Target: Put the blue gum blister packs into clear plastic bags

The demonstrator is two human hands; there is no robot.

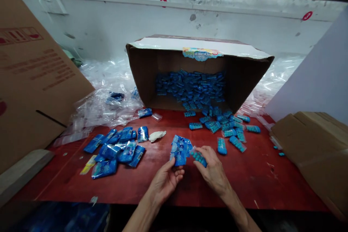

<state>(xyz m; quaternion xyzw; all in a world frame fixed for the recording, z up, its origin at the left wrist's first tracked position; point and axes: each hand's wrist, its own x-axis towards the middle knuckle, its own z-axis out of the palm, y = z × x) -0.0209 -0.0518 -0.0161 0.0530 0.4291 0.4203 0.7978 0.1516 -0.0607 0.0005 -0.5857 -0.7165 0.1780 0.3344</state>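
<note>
My left hand [170, 177] pinches a flat blue printed packet [179, 152] by its lower edge, thumb on top. Beside it, my right hand [210, 166] grips a small clear pack of turquoise balls [199, 157] between thumb and fingers. The pack's left end is close to the packet's right side; I cannot tell whether they touch. More of these ball packs [237, 144] lie loose on the red table [168, 192] to the right. Left of my hands is a pile of plump blue packets [119, 148].
An open cardboard box [244, 76] lies on its side behind, with many ball packs [193, 85] spilling from it. Clear plastic wrappers [108, 79] heap up behind left. Large cartons stand at left [35, 79] and right [315, 145]. A crumpled white scrap [157, 136] lies mid-table.
</note>
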